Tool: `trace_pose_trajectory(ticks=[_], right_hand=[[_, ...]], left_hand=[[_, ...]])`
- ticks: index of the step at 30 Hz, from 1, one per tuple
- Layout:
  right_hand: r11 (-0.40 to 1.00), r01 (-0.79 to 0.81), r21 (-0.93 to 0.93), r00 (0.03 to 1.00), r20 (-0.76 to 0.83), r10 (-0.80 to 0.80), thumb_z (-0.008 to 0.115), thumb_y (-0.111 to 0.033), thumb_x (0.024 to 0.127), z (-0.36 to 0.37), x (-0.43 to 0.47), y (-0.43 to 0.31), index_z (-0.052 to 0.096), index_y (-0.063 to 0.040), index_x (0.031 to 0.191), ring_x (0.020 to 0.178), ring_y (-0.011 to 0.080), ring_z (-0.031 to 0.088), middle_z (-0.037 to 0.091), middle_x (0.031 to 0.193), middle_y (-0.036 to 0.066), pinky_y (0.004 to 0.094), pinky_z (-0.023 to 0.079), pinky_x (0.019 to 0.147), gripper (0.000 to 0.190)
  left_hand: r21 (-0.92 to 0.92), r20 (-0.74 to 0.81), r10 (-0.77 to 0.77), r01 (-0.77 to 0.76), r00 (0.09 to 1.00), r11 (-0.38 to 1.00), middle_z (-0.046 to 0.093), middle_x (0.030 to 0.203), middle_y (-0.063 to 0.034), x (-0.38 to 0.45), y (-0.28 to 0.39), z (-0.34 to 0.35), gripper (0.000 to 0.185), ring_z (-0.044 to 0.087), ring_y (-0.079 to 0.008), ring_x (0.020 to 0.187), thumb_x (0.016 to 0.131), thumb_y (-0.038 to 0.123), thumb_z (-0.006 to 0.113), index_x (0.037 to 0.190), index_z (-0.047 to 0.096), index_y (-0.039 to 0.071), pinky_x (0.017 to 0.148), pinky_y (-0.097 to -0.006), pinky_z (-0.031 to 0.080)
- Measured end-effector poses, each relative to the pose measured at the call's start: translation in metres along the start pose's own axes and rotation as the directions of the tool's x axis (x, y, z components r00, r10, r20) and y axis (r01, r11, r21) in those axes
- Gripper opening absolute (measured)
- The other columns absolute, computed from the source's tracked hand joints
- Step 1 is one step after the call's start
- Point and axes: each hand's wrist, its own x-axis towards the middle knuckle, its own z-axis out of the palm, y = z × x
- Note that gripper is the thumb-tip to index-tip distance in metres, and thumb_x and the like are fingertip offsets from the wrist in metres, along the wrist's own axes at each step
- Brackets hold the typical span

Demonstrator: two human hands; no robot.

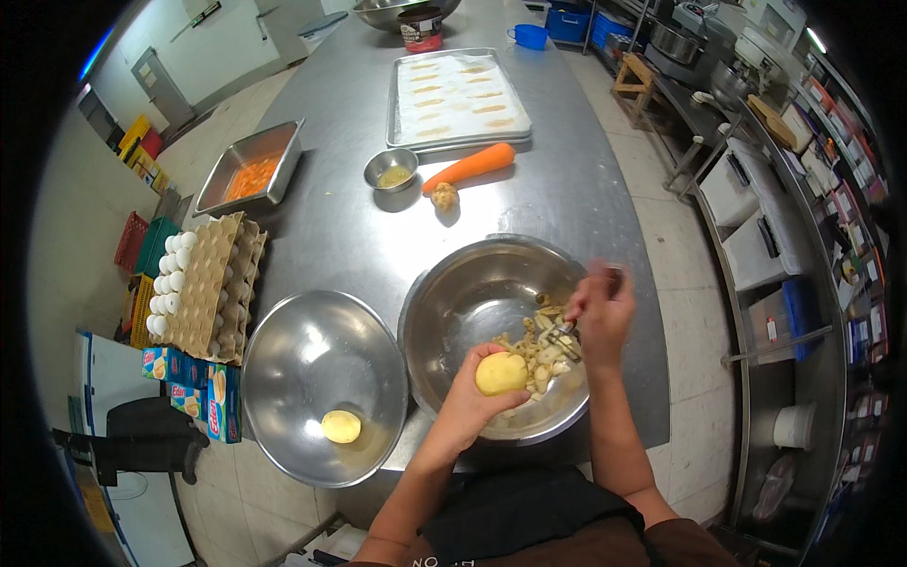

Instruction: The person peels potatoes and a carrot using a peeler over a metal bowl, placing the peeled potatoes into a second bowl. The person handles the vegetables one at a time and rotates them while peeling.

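My left hand (476, 386) holds a peeled yellow potato (502, 373) over a large stainless steel bowl (453, 283). Peelings (542, 354) lie in this bowl, mostly on its right side. To the right of the potato, my right hand (602, 312) is blurred; it grips a peeler (565, 343) whose metal head points down over the peelings. A second steel bowl (319, 333) stands on the left, with another peeled potato (341, 427) near its bottom.
Beyond the bowls lie a carrot (471, 167), a small knobbly root (445, 198), a small metal bowl (391, 170) and a paper-lined baking tray (460, 99). At the left are a steel pan with orange pieces (251, 170), stacked egg trays (212, 283) and Eden boxes (223, 404).
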Motion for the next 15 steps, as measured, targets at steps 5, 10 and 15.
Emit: trace_pose_trajectory(ticks=[5,10,15], right_hand=[[0.982,-0.012,0.189,1.000,-0.007,0.013,0.053,-0.033,0.091,0.005,-0.004,-0.013,0.044,-0.010,0.073,0.042,0.0064,0.041,0.041,0.054,-0.002,0.0205,0.037,0.040,0.030],[0.843,-0.220,0.490,0.971,0.029,0.237,0.053,-0.032,0.091,0.003,-0.003,-0.035,0.043,-0.011,0.072,0.041,0.0059,0.041,0.041,0.054,-0.003,0.0204,0.037,0.039,0.031],[0.785,-0.348,0.512,0.936,0.151,0.317,0.052,-0.033,0.091,0.017,-0.017,-0.037,0.041,-0.012,0.071,0.040,0.0051,0.040,0.041,0.054,-0.003,0.0210,0.037,0.038,0.031]], left_hand=[[-0.039,0.036,-0.146,0.148,0.989,0.988,0.051,0.107,-0.0073,0.002,-0.001,-0.003,0.055,0.051,-0.0132,0.097,0.074,0.010,0.071,0.119,0.040,0.003,0.083,-0.0259,0.044],[-0.013,0.110,-0.170,0.173,0.979,0.985,0.050,0.109,-0.0096,0.001,-0.002,-0.003,0.063,0.050,-0.0142,0.098,0.077,0.015,0.070,0.125,0.033,0.000,0.085,-0.0259,0.042],[0.201,0.126,-0.025,-0.001,0.992,0.979,0.051,0.108,-0.0097,0.003,-0.007,0.003,0.065,0.050,-0.0159,0.098,0.073,0.018,0.073,0.123,0.035,0.001,0.084,-0.0270,0.042]])
